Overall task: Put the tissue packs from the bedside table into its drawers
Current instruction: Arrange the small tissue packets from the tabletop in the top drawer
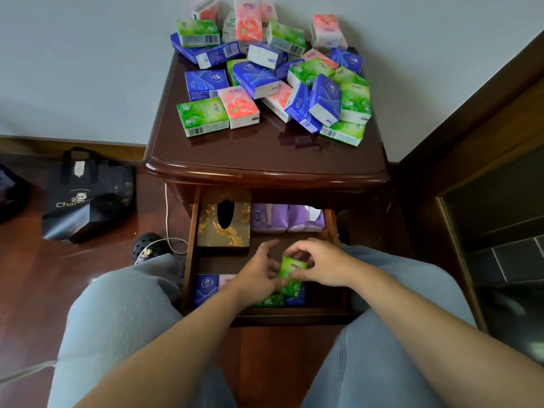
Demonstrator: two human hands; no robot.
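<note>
The right hand is seen curled round a green tissue pack, which is pinched at its upper edge and held tilted just above the front of the open drawer. The left hand is brought in against the same pack from the other side; its fingers are loosely spread, and whether the pack is actually gripped by them or only steadied cannot be told.

Beneath the hands, a blue pack and further green and blue packs are already laid along the drawer's front row. Behind them a gold tissue box and some purple packs are stored at the back of the drawer.

On the counter above, a large pile of tissue packs is left unsorted, so the task is judged to be at an early stage.

Trouble could be caused by the tilt: if the green pack is pushed down at an angle, it may be wedged across its neighbours, and the row may be disturbed. Should the front row be overfilled, the drawer could be stopped from closing. The counter pile is loosely heaped, and packs near its edge might be knocked to the floor when reached for.
</note>
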